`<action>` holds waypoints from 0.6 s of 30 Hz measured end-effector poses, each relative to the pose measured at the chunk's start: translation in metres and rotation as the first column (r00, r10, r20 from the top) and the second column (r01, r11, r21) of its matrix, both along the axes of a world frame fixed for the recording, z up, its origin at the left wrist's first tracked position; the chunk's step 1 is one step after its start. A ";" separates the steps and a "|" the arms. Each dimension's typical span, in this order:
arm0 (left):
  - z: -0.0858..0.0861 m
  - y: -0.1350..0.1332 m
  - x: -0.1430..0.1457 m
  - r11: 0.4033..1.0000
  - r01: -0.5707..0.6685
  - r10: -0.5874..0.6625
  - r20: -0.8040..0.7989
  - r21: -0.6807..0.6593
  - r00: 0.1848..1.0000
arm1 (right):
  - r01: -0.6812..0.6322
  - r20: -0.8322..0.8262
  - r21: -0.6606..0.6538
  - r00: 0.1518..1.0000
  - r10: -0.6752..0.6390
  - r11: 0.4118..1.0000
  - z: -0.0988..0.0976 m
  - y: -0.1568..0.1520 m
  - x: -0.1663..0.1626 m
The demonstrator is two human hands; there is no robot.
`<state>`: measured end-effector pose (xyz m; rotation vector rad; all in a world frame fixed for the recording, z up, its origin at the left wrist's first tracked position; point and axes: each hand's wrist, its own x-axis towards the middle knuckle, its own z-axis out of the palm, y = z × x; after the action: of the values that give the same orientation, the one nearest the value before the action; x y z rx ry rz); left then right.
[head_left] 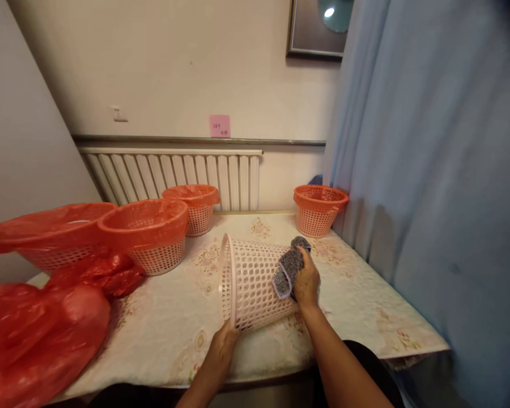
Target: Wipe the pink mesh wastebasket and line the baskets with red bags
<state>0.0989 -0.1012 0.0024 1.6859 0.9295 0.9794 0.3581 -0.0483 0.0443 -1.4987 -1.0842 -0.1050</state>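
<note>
A pale pink plastic basket (255, 272) with a holed wall lies tilted on its side over the table, its open rim facing left. My left hand (223, 348) grips the rim at its lower edge, the thumb on the near side and the other fingers mostly hidden. Against the basket's base end, my right hand (307, 283) presses a grey cloth (289, 269) with a light purple edge. Part of the cloth is bunched above my fingers, and a fold hangs over the basket's side.
Baskets lined with red bags stand at the left (144, 232), back (199, 218) and back right (317, 218). A wide red-lined basket (55, 235) and a heap of red plastic bags (46, 334) lie far left. A floral cloth covers the table (165, 317). A blue curtain (420, 187) hangs right.
</note>
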 end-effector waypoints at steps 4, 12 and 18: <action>-0.001 -0.002 -0.003 1.000 0.013 -0.012 -0.011 0.024 1.000 | -0.016 0.038 0.030 0.999 0.015 0.999 0.000 0.001 -0.006; 0.010 -0.005 0.006 0.992 -0.089 0.088 0.010 0.091 0.996 | -0.505 0.505 0.095 0.767 0.396 0.858 -0.003 -0.045 -0.096; 0.024 -0.008 0.005 0.981 -0.185 0.184 0.022 0.059 0.983 | -0.544 0.624 0.095 0.685 0.375 0.834 0.010 -0.047 -0.107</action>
<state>0.1037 -0.1095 0.0265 1.6613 1.0686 1.1534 0.2516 -0.0951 0.0541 -0.8976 -1.8493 -0.3648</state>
